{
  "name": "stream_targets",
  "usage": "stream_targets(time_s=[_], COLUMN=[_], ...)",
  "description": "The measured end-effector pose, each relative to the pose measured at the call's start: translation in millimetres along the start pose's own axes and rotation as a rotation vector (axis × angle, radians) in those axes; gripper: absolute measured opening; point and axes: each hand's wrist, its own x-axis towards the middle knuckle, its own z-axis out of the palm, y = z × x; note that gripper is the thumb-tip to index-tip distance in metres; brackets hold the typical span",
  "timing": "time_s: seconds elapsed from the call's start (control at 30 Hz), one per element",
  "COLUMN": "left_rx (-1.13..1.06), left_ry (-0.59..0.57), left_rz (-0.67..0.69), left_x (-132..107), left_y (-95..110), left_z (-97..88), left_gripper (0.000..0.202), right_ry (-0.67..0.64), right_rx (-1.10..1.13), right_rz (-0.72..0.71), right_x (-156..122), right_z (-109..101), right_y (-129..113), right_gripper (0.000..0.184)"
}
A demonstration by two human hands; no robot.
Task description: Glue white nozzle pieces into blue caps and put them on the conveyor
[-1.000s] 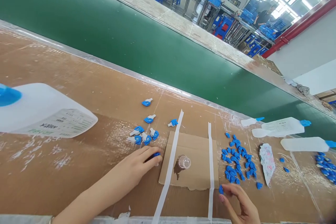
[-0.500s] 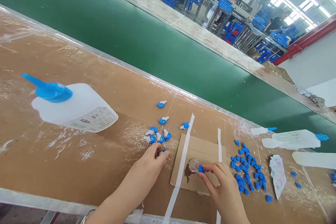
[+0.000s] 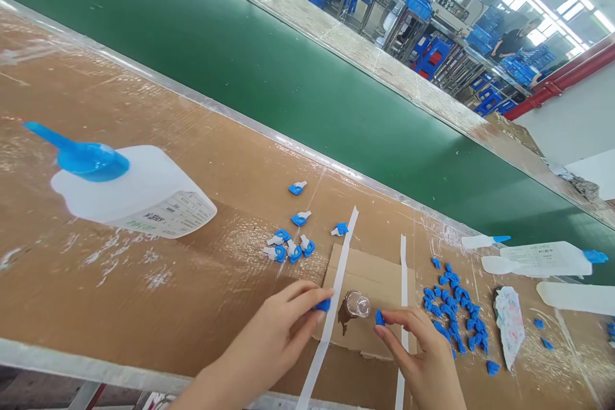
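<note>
My left hand is closed, pinching a small blue plastic piece at the left tape strip. Between thumb and fingers of my right hand is another small blue plastic piece, just right of a small clear cup. The cup stands on a cardboard square, with a dark wet stain beside it. Several blue-and-white pieces lie beyond my left hand. A heap of loose blue pieces is spread to the right of my right hand.
A white jug-shaped container with a blue scoop on it lies at left. White tape strips cross the cardboard. More white containers and a smeared white pad lie at right. A green conveyor belt runs behind.
My left hand has moved right and nearer me, away from the blue-and-white pieces. My right hand has drawn its blue piece back from the cup, to the right. The camera view has shifted slightly.
</note>
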Motion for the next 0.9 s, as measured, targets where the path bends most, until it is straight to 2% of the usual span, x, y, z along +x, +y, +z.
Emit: stream_targets(time_s=[0.1, 0.2, 0.3, 0.4, 0.5, 0.63, 0.7, 0.8, 0.83, 0.9], left_rx=[-0.474, -0.844, -1.031, -1.147, -1.183, -1.158, -1.115, -0.976, -0.900, -0.662], left_ry=[-0.066, -0.107, -0.118, -0.143, -0.145, -0.155, -0.168, -0.176, -0.174, -0.152], left_rz=[-0.232, -0.414, -0.472, -0.500, -0.517, -0.514, -0.500, -0.488, -0.469, -0.374], left_x=[0, 1, 2, 2, 1, 2, 3, 7, 10, 20], left_y=[11, 18, 22, 23, 25, 28, 28, 26, 24, 22], left_z=[19.8, 40.5, 52.7, 56.1, 55.4, 54.8, 56.0, 55.4, 53.0, 43.5], left_gripper=[0.033, 0.050, 0.058, 0.052, 0.046, 0.051, 0.054, 0.052, 0.048, 0.036], right_ry=[0.013, 0.033, 0.043, 0.041, 0.045, 0.187, 0.173, 0.049, 0.039, 0.109], right_rx=[0.293, 0.540, 0.644, 0.643, 0.631, 0.550, 0.439, 0.241, 0.198, 0.153], right_rz=[0.160, 0.190, 0.163, 0.137, 0.152, 0.228, 0.158, -0.032, -0.056, 0.001], right_x=[-13, -24, -28, -27, -25, -27, -29, -35, -40, -51], right_z=[1, 7, 11, 10, 9, 14, 16, 17, 16, 12], right_y=[12, 15, 8, -4, -14, -19, -19, -16, -12, 3], right_gripper=[0.020, 0.015, 0.012, 0.012, 0.011, 0.014, 0.011, 0.015, 0.020, 0.029])
